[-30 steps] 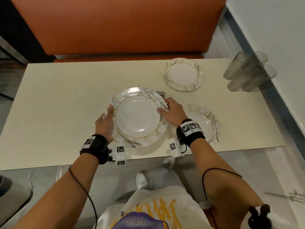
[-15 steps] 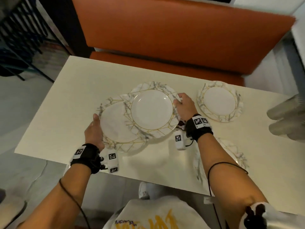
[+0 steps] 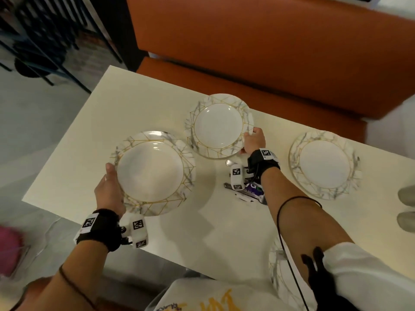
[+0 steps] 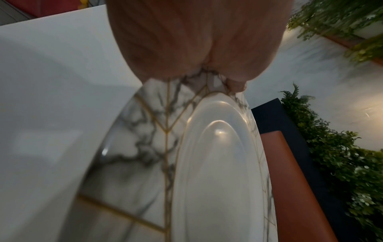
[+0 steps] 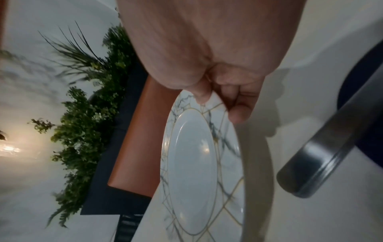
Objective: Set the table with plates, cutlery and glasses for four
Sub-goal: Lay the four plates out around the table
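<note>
Two marble-patterned plates with gold lines are held just above the cream table point(image 3: 85, 140). My left hand point(image 3: 112, 182) grips the near-left plate point(image 3: 152, 173) by its left rim, thumb on top; the left wrist view shows this plate point(image 4: 207, 163) under the hand point(image 4: 196, 41). My right hand point(image 3: 249, 141) pinches the far-middle plate point(image 3: 219, 125) at its right rim, and the right wrist view shows it point(image 5: 192, 155) with the hand point(image 5: 217, 91). A third plate point(image 3: 323, 164) lies at the right. A fourth plate point(image 3: 277, 274) is partly hidden under my right forearm.
Cutlery on a purple packet point(image 3: 249, 190) lies under my right wrist; a metal handle point(image 5: 323, 163) shows in the right wrist view. Two glasses point(image 3: 406, 196) lie at the right edge. An orange bench point(image 3: 269, 52) runs along the table's far side.
The two plates, stacked between both hands before, have come apart: the left hand carried one toward the near left, the right hand carried the other toward the far side. The view swung left.
</note>
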The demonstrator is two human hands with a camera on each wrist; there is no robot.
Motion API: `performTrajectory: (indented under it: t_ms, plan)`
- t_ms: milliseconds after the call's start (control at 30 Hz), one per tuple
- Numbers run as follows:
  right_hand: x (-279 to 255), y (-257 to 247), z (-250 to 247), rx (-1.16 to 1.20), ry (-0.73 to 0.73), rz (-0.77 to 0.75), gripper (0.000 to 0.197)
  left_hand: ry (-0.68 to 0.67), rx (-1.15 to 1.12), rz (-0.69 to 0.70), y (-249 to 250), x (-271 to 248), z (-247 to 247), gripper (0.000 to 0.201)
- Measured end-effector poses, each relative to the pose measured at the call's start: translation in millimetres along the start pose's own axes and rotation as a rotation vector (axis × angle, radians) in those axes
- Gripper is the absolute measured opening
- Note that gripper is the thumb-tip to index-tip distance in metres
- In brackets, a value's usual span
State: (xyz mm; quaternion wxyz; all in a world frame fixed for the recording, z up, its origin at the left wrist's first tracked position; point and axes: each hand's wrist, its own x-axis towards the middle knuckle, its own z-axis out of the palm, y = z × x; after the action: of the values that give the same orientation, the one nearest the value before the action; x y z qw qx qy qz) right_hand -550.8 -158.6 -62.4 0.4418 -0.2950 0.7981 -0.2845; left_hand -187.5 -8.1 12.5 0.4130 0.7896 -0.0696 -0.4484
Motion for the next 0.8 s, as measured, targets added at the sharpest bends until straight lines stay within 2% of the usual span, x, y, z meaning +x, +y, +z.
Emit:
performTrajectory:
  t_ms: [167,467,667,800]
  plan:
    - [12.7,3.4,24.2,-0.04,-0.036,0.038,0.036,0.016,-0.044,-0.015,0.8,2.9,2.8,0.054]
    - [16.9,-5.1,42.1,-0.262,0.0,0.021,0.043,0.033,-0.068,0.009,5.1,0.4,5.2,0.063]
    - [17.1,0.8,43.6,-0.198,-0.029,0.012,0.05,0.025,-0.058,0.007,4.8,-5.2,10.5,0.058]
    - [15.9,-0.3,41.7,-0.195,-0.057,-0.015,0.046,0.022,-0.058,0.029,3.4,-10.6,12.9,0.057]
